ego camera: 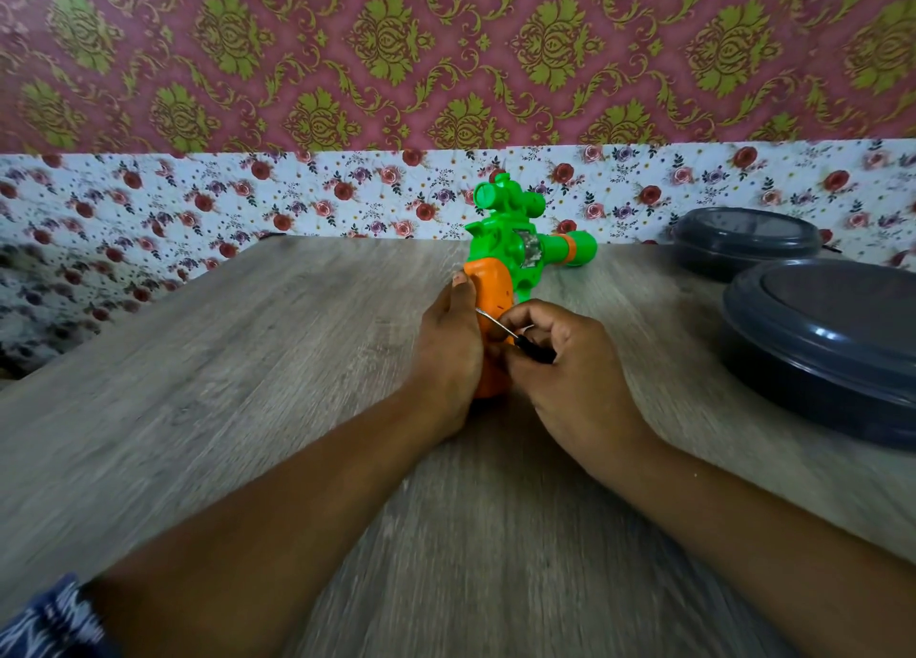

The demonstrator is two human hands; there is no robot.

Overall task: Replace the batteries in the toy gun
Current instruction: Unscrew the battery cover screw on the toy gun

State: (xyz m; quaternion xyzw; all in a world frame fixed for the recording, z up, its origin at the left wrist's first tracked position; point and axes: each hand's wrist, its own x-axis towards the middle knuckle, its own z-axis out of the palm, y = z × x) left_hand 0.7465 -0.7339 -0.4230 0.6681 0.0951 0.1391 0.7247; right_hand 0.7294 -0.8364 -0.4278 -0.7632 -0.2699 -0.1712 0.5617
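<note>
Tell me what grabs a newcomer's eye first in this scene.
The bright green and orange toy gun at the table's middle stands out, its orange grip held by the left hand. The right hand grips a small screwdriver whose tip meets the grip. Two dark grey lidded containers sit at the right of the wooden table.

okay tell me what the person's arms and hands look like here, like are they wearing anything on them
Both forearms are bare, and the left hand and right hand wear no gloves; no rings, watch or bracelets show. The only clothing in view is a dark blue fabric with a white pattern at the lower left corner, by the left arm.
</note>
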